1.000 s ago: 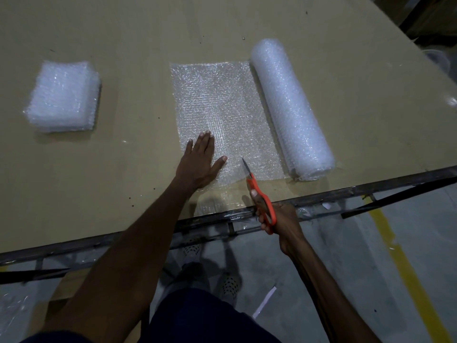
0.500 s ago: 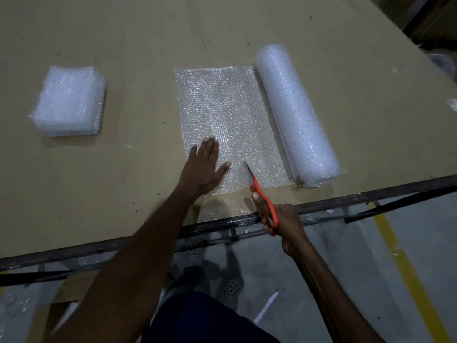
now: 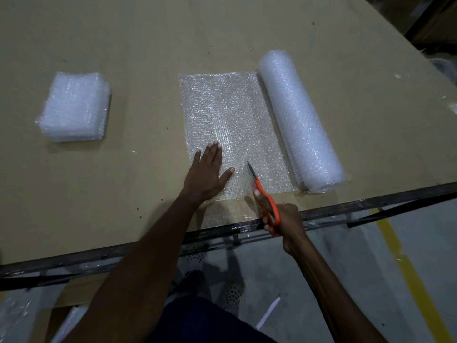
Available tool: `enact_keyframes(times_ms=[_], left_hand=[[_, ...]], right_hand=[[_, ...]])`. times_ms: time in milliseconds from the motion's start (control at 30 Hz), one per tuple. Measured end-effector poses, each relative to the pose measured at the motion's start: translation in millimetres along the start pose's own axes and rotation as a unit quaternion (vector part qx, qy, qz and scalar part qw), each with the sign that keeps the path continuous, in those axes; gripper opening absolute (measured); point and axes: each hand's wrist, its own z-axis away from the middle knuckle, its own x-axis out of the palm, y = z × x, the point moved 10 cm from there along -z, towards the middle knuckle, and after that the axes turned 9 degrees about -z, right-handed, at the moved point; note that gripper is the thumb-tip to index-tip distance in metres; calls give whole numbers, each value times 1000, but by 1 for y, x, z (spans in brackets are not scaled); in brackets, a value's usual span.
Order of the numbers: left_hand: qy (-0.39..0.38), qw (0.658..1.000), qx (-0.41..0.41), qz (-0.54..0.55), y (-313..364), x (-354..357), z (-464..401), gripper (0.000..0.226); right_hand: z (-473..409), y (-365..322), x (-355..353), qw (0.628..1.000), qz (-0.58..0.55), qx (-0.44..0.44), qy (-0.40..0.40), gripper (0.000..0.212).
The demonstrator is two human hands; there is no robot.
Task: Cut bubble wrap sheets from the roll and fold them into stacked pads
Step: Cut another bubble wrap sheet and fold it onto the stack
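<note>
Right hand at the bench edge, fingers curled through orange scissors, blades pointing away over the unrolled sheet. Left hand lies flat, fingers straight, pinning its near corner. The roll lies right, long axis running away; finished pads far left, bare bench between.

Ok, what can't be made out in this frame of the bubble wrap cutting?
All in the head view:
- Scissors: blades motion-blurred, so open or closed is unclear; right hand covers the handles.
- Sheet: whether any cut has started is too fine to see; left hand covers its near left part.
- Pads: layer count too blurred.
- Roll: its core is hidden.
</note>
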Motion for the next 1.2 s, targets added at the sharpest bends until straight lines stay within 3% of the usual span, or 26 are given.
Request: enact_keyframes(times_ms=[367,1000,1200], left_hand=[[3,1000,2,-4,0,1,1,83],[-14,1000,3,2,2,2,3,83],[-30,1000,6,1,1,3,3,94]], right_hand=[[-13,-7,6,1000,28,-2,6,52],[-28,-23,29,999,-40,21,-11,47],[-30,-21,26,999,-31,17,-19,46]])
